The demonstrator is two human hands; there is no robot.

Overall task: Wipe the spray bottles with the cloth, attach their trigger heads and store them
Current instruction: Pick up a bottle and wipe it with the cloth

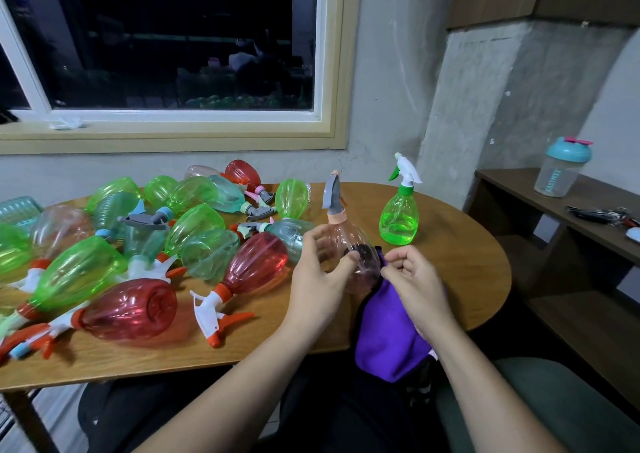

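Head view: left hand (320,276) fingers curl around the pale pink bottle (349,248); right hand (417,283) fingers pinch the purple cloth (388,331), seemingly touching the bottle's right side.

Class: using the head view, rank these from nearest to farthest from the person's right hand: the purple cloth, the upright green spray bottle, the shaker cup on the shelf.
1. Purple cloth, gripped by the right hand.
2. Upright green spray bottle, on the table behind it.
3. Shaker cup, far right on the shelf.

wall (388,72): grey plaster | window (166,40): dark, cream frame | table (460,245): round wood | shelf (585,224): dark brown
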